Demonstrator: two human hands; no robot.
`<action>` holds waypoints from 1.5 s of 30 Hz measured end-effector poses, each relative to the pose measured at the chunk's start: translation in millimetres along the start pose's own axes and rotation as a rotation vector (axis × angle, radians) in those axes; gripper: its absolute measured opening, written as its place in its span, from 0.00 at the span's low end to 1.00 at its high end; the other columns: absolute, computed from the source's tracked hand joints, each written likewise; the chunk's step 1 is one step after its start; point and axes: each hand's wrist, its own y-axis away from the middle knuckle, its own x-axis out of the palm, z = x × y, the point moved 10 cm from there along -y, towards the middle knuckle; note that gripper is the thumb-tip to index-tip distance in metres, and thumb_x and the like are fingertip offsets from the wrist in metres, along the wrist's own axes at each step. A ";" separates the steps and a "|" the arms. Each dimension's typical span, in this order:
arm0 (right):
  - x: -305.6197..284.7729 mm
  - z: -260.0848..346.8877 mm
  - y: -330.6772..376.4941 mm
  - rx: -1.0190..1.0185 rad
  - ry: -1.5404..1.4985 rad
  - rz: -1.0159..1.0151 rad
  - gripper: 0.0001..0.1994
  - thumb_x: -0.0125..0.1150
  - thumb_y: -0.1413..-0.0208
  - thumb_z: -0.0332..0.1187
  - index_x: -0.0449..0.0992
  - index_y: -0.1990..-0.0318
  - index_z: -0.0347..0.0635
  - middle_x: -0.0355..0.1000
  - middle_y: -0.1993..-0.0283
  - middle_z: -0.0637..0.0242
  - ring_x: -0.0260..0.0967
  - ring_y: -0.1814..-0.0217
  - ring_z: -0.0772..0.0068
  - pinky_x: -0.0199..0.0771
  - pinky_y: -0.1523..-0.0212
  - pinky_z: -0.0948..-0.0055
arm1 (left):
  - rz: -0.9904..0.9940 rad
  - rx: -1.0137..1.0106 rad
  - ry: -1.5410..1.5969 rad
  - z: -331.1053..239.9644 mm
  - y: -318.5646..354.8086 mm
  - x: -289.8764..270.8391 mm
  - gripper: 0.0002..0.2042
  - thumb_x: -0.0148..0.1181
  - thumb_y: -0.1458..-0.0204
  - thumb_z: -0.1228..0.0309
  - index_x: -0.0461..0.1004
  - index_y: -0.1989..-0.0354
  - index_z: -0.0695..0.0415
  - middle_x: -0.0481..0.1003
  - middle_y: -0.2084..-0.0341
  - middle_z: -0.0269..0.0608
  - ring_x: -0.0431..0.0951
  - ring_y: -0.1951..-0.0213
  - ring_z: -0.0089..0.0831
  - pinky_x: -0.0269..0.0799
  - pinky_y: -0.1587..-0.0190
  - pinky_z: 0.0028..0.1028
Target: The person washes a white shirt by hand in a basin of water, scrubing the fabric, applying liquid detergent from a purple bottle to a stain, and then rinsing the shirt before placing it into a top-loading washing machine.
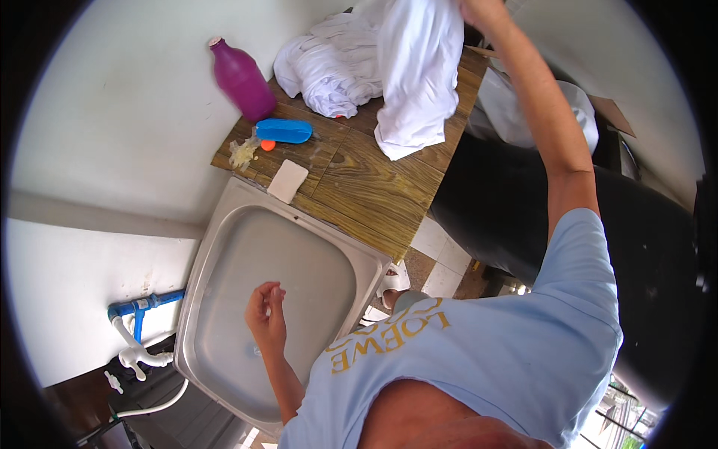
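At the top edge my right hand (482,10), partly cut off by the picture's rim, is closed on a white cloth (420,71). The cloth hangs from it, its lower end over the wooden tabletop (374,183). To the left lies a crumpled heap of white fabric (329,63); whether the two are one piece I cannot tell. Above the metal sink basin (280,247) is my left hand (267,308), fingers curled in and nothing visible in them.
On the tabletop's left stand a purple bottle (243,82), a blue brush (284,131), an orange cap (268,145), crumpled plastic (243,153) and a whitish bar (288,181). A white tap (134,355) on blue pipe is left of the sink. A large black container (628,217) stands right.
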 end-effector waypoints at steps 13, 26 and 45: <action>-92.3 202.8 6.4 0.067 0.239 -0.372 0.10 0.53 0.40 0.32 0.70 0.54 0.41 0.69 0.65 0.65 0.66 0.62 0.70 0.71 0.66 0.66 | 0.406 0.700 0.206 -173.2 -53.9 159.9 0.31 0.70 0.57 0.64 0.64 0.44 0.56 0.65 0.51 0.44 0.66 0.51 0.36 0.66 0.54 0.33; -196.5 408.6 114.9 0.019 0.830 -0.107 0.16 0.59 0.47 0.30 0.73 0.51 0.35 0.73 0.64 0.62 0.72 0.67 0.73 0.75 0.64 0.72 | 0.722 0.755 0.749 -279.0 -59.0 232.6 0.12 0.57 0.42 0.68 0.74 0.56 0.63 0.75 0.70 0.32 0.69 0.67 0.17 0.66 0.63 0.21; -222.7 464.0 252.3 0.194 1.496 -0.082 0.20 0.65 0.56 0.47 0.78 0.78 0.35 0.71 0.84 0.55 0.71 0.82 0.63 0.70 0.78 0.64 | 0.686 1.063 0.805 -347.7 253.2 292.2 0.18 0.56 0.50 0.72 0.65 0.50 0.62 0.68 0.55 0.49 0.67 0.50 0.40 0.62 0.46 0.37</action>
